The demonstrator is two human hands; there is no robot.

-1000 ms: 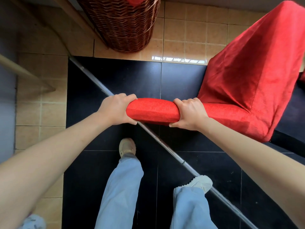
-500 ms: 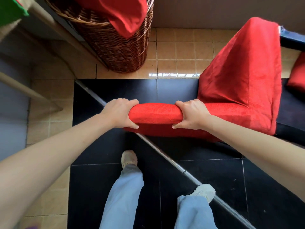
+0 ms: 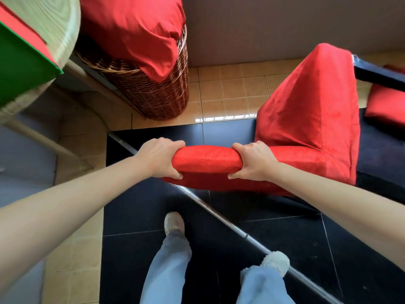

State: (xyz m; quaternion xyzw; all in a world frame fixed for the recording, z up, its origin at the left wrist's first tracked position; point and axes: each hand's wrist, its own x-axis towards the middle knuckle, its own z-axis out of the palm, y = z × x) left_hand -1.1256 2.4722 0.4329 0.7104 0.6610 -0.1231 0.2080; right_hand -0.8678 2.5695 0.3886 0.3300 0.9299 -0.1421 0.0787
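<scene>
Since a second ago the basket (image 3: pixel 157 93) has come further into view. The left hand (image 3: pixel 161 157) and right hand (image 3: pixel 255 162) still curl round the padded top edge of the red chair (image 3: pixel 306 110), which stands on the dark floor (image 3: pixel 285 249) over a metal pole (image 3: pixel 221 218).

Before us a wicker basket (image 3: pixel 157 93) stands on beige tiles (image 3: pixel 228 93) by the wall (image 3: pixel 263 25), with a red cloth (image 3: pixel 133 29) heaped over its rim. At upper left we see a round wooden table (image 3: pixel 54 25) bearing a green board (image 3: pixel 19 69). A metal rod (image 3: pixel 230 224) crosses the black tiles (image 3: pixel 135 207) diagonally, and a red cushion (image 3: pixel 385 106) lies far right.
</scene>
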